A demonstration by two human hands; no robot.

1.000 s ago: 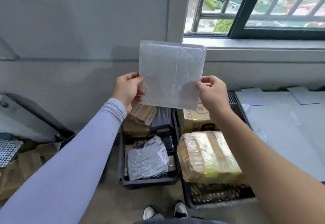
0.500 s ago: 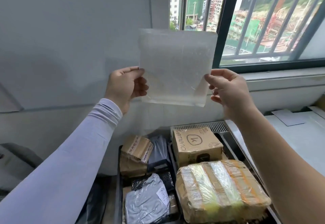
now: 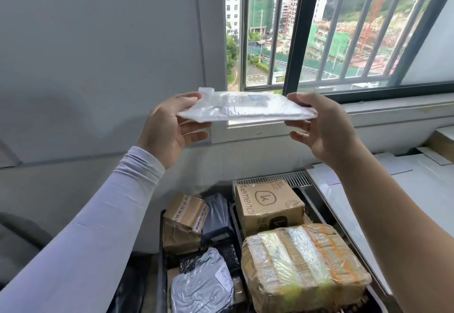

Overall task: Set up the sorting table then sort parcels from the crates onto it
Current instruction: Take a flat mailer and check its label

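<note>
- The left hand grasps the left edge of a white bubble mailer, thumb on top and fingers curled beneath it.
- The right hand grasps the mailer's right edge the same way, thumb above, fingers spread under.
- The mailer is held up in the air between both hands, lying nearly flat, in front of the barred window and above the crates.
- The left arm wears a pale lilac sleeve; the right forearm is bare.
- Below, on the floor, the left crate holds a taped brown carton at its far end, a dark poly bag just beside it, and a grey poly mailer with a white label at the near end.
- The right crate holds a cardboard box printed with a circled "k" logo at the far end, and a large parcel wrapped in clear and yellow tape near, touching that box.
- To the right of the crates stands the white counter, with flat pale sheets lying on its far part.
- A white vent grille runs along the wall behind the right crate.
</note>
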